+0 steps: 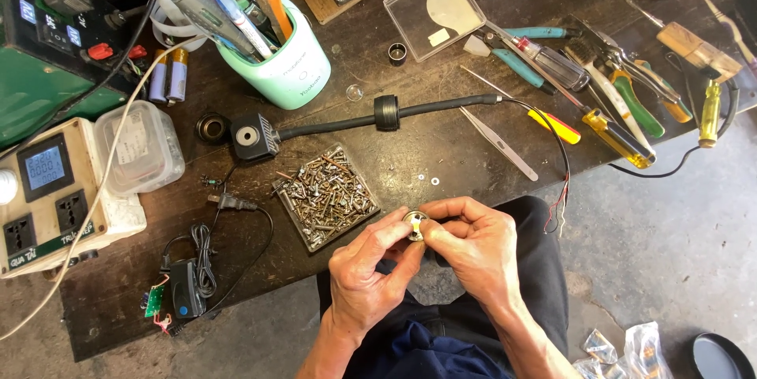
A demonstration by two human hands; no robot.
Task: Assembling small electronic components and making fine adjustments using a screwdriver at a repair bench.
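Observation:
Both my hands meet just below the front edge of the dark workbench (441,150), over my lap. My left hand (367,272) and my right hand (473,241) pinch a small round metal part (415,225) between thumbs and fingertips. The part is silvery with a pale centre; most of it is hidden by my fingers. Just to the left of my hands lies a square tray of screws (326,196). A black lamp-like head on a flexible black neck (256,136) lies across the bench behind it.
A mint cup of pens and tools (288,63) stands at the back left, beside a socket box with a display (51,190). Screwdrivers, pliers and tweezers (599,95) lie at the right. A clear plastic case (434,10), a black adapter with cord (188,288) and two washers (428,180) also lie here.

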